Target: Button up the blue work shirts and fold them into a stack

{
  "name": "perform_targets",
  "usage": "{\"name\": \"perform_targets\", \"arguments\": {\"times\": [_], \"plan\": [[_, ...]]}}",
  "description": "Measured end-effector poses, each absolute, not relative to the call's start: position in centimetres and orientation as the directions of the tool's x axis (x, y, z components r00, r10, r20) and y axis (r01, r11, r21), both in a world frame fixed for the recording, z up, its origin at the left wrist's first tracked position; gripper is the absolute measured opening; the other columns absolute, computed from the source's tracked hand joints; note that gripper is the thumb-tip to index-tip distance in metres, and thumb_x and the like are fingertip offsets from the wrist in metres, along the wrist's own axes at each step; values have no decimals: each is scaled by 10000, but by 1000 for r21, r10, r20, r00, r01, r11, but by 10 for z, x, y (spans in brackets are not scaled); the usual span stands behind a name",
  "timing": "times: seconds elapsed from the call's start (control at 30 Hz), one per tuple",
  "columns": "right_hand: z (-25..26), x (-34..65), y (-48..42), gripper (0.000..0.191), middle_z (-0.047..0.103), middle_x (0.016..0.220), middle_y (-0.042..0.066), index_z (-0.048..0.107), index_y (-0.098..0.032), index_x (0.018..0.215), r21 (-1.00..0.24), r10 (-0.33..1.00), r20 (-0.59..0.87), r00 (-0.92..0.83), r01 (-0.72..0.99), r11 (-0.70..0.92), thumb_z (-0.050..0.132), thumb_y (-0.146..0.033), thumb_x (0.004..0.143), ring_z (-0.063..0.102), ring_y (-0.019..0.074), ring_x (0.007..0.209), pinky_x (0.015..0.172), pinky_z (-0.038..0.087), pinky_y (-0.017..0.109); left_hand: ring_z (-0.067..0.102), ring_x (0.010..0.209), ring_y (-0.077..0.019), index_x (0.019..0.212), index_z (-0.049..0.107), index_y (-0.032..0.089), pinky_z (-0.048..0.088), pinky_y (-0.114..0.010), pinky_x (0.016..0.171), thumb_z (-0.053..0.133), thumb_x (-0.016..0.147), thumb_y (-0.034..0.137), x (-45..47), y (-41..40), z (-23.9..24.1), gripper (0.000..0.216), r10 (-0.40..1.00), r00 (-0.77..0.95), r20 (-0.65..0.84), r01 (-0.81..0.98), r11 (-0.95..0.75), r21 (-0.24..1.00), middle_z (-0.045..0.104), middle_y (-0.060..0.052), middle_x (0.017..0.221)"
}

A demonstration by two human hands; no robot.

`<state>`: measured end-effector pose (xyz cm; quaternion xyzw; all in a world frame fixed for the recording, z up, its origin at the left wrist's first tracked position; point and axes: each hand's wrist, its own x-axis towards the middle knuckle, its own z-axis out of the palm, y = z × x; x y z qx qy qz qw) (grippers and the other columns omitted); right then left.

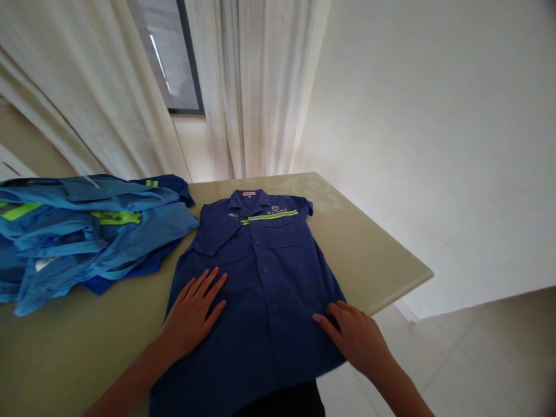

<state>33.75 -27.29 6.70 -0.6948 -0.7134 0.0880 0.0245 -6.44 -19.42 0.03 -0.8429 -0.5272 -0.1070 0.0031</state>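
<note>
A dark blue short-sleeved work shirt lies front up on the table, its collar away from me. It has buttons down the front, a yellow-green reflective stripe and white printing on the chest. One sleeve is folded in across the left side of the chest. My left hand rests flat on the left side of the shirt, fingers spread. At the right edge, near the hem, my right hand touches the cloth with its thumb apart from the slightly bent fingers. The hem hangs over the near table edge.
A loose heap of light and dark blue garments with yellow-green strips lies at the left on the pale table. Beyond stand long curtains and a window. A white wall rises on the right above a tiled floor.
</note>
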Motion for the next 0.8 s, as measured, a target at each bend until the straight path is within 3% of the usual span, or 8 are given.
{"name": "perform_targets", "arguments": {"times": [0.07,0.23,0.37,0.43,0.53,0.63,0.7,0.8], "plan": [[87,321,-259,481,730,921,84,721,-231,978,-170,977,-170,-130,980,101,482,-648,1009,713,257,849,780,530,350,344,1537,-285,1632,304,349,292,-517,1246,411,1030,494,-71,-218,-6,628,875,441,198,884,-462,74,343,-24,1691],[100,259,-155,469,675,1305,129,640,-221,1341,-239,930,64,-362,899,366,476,-550,1050,632,269,1203,1051,454,382,556,1328,-300,1542,481,333,468,-471,1091,435,1016,560,-51,-222,19,575,894,427,136,892,-441,101,566,-75,1514],[64,216,-65,610,490,1566,155,477,-222,1540,-250,975,93,-202,943,220,536,-539,1022,488,320,1397,1125,396,442,679,1038,-269,1535,474,245,554,-381,843,383,1037,509,-29,-170,47,570,971,218,98,968,-228,106,664,-125,1256],[45,204,-44,557,465,1593,146,485,-217,1536,-261,981,126,-147,949,175,488,-491,1051,437,303,1447,1167,347,442,696,955,-268,1403,600,234,544,-372,783,365,1042,423,-37,-139,56,471,989,133,66,986,-139,91,695,-122,1161],[24,202,-43,502,478,1587,137,547,-205,1480,-276,967,205,-148,940,202,441,-473,1069,431,278,1454,1193,305,413,693,815,-279,1177,690,199,524,-389,713,357,1027,358,-82,-108,67,399,973,-202,115,964,177,196,729,-123,980],[18,205,-56,651,488,1569,159,554,-196,1463,-304,958,240,-156,925,227,492,-650,1000,448,314,1426,1191,302,441,666,784,-277,1256,610,180,515,-389,686,425,971,306,-126,-101,75,363,623,-713,320,691,552,466,710,-94,928],[20,202,-62,763,521,1525,171,539,-195,1468,-326,948,260,-186,907,267,578,-721,916,473,333,1384,1173,324,458,651,780,-244,1340,531,180,516,-368,705,430,963,280,-127,-103,77,403,479,-748,459,661,479,577,687,-62,930],[23,191,-59,579,637,1347,140,578,-219,1403,-359,927,284,-247,869,341,664,-506,908,555,304,1256,1090,407,423,641,727,-208,1285,567,191,516,-333,704,467,980,330,-80,-97,70,350,781,-392,486,855,113,506,670,-29,858]]}}
